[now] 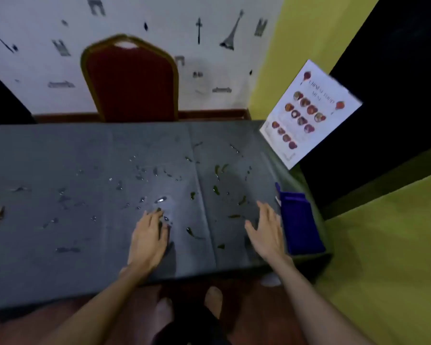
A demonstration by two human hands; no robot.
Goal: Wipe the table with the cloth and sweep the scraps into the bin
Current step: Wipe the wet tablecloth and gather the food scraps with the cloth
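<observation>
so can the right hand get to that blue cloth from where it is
Probably yes. The right hand is open and empty just beside the blue cloth, which lies at the table's right edge with nothing between them. Only small scraps lie nearby.

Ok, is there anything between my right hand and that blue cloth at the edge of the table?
Nothing visible. The right hand is open just beside the blue cloth, with only bare table between them. A few green scraps lie on the hand's other side, out of the way.
</observation>
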